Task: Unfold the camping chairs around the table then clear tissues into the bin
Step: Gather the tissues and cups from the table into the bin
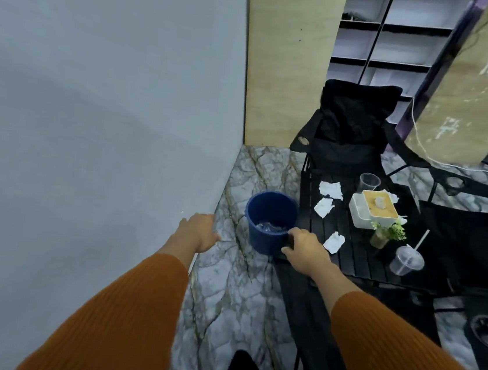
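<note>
My right hand [305, 249] is closed around the top edge of a black camping chair [313, 314] that stands between me and the black slatted table [353, 258]. My left hand [201, 231] hovers by the wall, holding nothing, fingers loosely apart. Three crumpled white tissues lie on the table: one at the far left [331, 189], one just below it [324, 206], one right beside my right hand [334, 242]. A blue bin [271, 218] stands on the floor left of the table, with something clear inside. An unfolded black chair [352, 127] stands at the table's far end.
On the table are a tissue box [378, 209], a clear cup [368, 182], a lidded cup with a straw [406, 261] and a small plant [387, 233]. Another black chair [473, 241] is at the right. A grey wall runs close on the left; shelves stand behind.
</note>
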`<state>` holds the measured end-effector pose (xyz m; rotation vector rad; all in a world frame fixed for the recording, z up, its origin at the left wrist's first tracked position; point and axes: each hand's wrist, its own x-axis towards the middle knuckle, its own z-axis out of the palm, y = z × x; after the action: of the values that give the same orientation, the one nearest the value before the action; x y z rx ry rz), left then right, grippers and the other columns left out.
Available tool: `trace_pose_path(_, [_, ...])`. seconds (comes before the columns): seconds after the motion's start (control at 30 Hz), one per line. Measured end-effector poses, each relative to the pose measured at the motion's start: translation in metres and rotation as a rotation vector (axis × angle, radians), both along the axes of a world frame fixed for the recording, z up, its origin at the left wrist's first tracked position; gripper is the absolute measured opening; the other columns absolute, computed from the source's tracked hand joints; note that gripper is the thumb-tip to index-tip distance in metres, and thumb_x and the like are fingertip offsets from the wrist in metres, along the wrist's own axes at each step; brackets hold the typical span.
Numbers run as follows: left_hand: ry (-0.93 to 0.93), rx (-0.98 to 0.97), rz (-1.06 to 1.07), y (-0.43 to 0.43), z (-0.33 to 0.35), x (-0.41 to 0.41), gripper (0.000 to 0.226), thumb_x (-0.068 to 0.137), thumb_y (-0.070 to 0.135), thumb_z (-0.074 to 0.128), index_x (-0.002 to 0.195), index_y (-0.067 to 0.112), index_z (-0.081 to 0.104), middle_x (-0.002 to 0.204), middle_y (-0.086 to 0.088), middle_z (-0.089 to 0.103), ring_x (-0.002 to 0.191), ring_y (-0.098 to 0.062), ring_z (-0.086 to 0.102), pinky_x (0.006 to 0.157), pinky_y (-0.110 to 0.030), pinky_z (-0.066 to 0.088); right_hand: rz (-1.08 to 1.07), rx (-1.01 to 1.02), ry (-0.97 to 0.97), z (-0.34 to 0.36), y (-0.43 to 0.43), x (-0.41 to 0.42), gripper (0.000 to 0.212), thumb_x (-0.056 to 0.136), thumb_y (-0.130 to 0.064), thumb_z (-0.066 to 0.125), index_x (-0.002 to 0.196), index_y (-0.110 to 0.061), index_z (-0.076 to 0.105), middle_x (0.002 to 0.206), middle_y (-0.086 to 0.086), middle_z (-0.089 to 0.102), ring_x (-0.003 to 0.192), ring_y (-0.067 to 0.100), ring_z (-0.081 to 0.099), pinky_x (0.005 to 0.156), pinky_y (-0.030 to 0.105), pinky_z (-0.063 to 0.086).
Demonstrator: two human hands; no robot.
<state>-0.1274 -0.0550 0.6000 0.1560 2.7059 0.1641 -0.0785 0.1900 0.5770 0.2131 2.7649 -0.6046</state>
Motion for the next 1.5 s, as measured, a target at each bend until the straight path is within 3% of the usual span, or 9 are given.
trace_pose_path(0.2, [-0.012, -0.054, -0.081, 0.001, -0.016, -0.083, 0.062, 0.096, 0.04, 0.048, 0.149, 0.015, 0.027, 0.154, -0.009, 0.034, 0.143, -0.027, 0.029, 0.117, -0.05, 0.021, -0.021, 0.016, 0.003, -0.017, 0.0, -0.075, 0.045, 0.092, -0.028, 0.056, 0.133, -0.014, 0.044, 0.136, 0.011, 0.048, 0.125, 0.031, 0.045, 0.105, 0.045, 0.04])
trace_pose_path(0.37, [0.0, -0.073, -0.149, 0.03, -0.029, -0.163, 0.07, 0.096, 0.04, 0.046, 0.153, 0.017, 0.012, 0.162, -0.009, 0.009, 0.15, -0.028, 0.006, 0.12, -0.052, 0.01, -0.029, 0.086, -0.007, -0.025, 0.009, -0.148, 0.065, 0.096, -0.029, 0.05, 0.152, -0.018, 0.017, 0.161, 0.004, 0.014, 0.149, 0.026, 0.006, 0.121, 0.049, 0.011])
trace_pose_path(0.47, [0.005, -0.044, -0.2, 0.061, -0.037, -0.209, 0.071, 0.096, 0.039, 0.047, 0.153, 0.019, 0.01, 0.162, -0.009, 0.006, 0.15, -0.027, 0.003, 0.12, -0.051, 0.009, -0.049, 0.093, -0.038, -0.03, 0.021, -0.187, 0.069, 0.098, -0.029, 0.047, 0.153, -0.022, 0.006, 0.163, 0.003, 0.002, 0.15, 0.026, -0.003, 0.122, 0.049, 0.007])
trace_pose_path(0.77, [-0.11, -0.092, -0.456, 0.136, -0.07, -0.325, 0.075, 0.096, 0.042, 0.048, 0.154, 0.022, 0.005, 0.163, -0.007, 0.004, 0.15, -0.028, 0.003, 0.12, -0.051, 0.014, -0.269, 0.065, -0.088, -0.056, 0.069, -0.262, 0.068, 0.096, -0.03, 0.048, 0.153, -0.02, 0.012, 0.162, 0.004, 0.009, 0.15, 0.026, 0.002, 0.121, 0.05, 0.011])
trace_pose_path(1.17, [-0.109, -0.098, -0.918, 0.239, -0.095, -0.471, 0.072, 0.097, 0.038, 0.047, 0.154, 0.021, 0.006, 0.163, -0.007, 0.002, 0.151, -0.027, -0.002, 0.122, -0.049, 0.01, -0.823, -0.075, -0.114, -0.083, 0.106, -0.319, 0.066, 0.096, -0.031, 0.05, 0.152, -0.02, 0.016, 0.162, 0.003, 0.012, 0.15, 0.026, 0.003, 0.12, 0.049, 0.013])
trace_pose_path(1.5, [-0.223, -0.054, -1.141, 0.306, -0.177, -0.474, 0.066, 0.098, 0.033, 0.048, 0.153, 0.015, 0.015, 0.162, -0.009, 0.013, 0.15, -0.027, 0.008, 0.122, -0.047, 0.013, -1.116, -0.124, -0.156, -0.158, 0.122, -0.301, 0.058, 0.096, -0.031, 0.052, 0.148, -0.016, 0.028, 0.153, 0.004, 0.032, 0.14, 0.027, 0.028, 0.109, 0.043, 0.033])
